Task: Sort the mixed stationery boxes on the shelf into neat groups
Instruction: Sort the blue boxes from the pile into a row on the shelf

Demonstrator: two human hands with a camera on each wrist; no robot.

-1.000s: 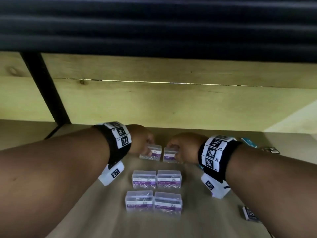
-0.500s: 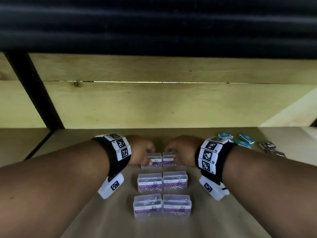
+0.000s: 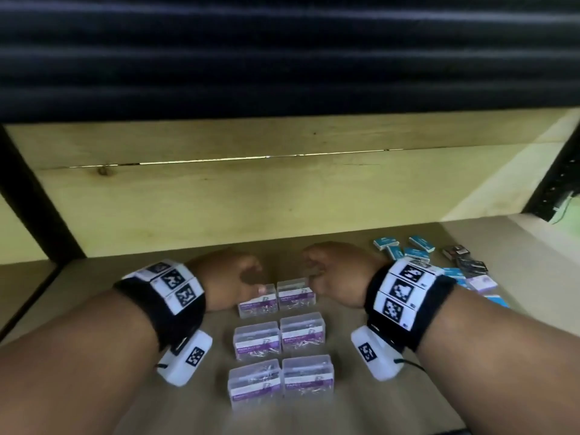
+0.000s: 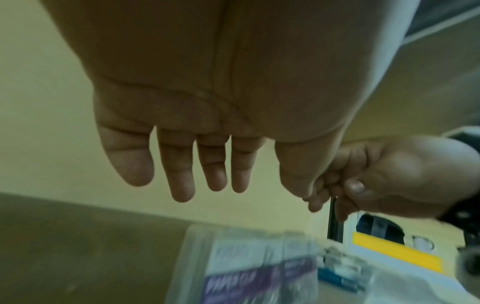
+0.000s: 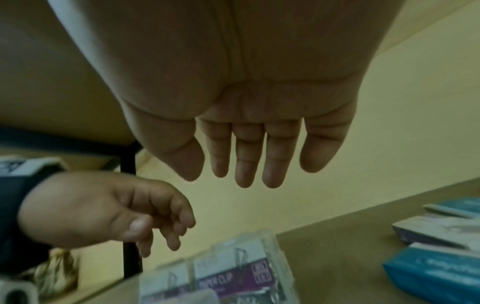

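My left hand [image 3: 230,282] and right hand [image 3: 337,273] hover with fingers loosely spread, holding nothing, either side of the far pair of paper clip boxes [image 3: 276,298] on the shelf [image 3: 94,277]. That grid is sorted. The unsorted blue boxes [image 3: 405,248] lie to the right, nearer my right grip.

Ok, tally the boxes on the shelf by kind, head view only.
Clear plastic paper-clip boxes with purple labels: 6
Small blue boxes: at least 4, more partly hidden behind the right wristband
Small dark boxes: at least 2
Pale lilac box: 1
Total: at least 13
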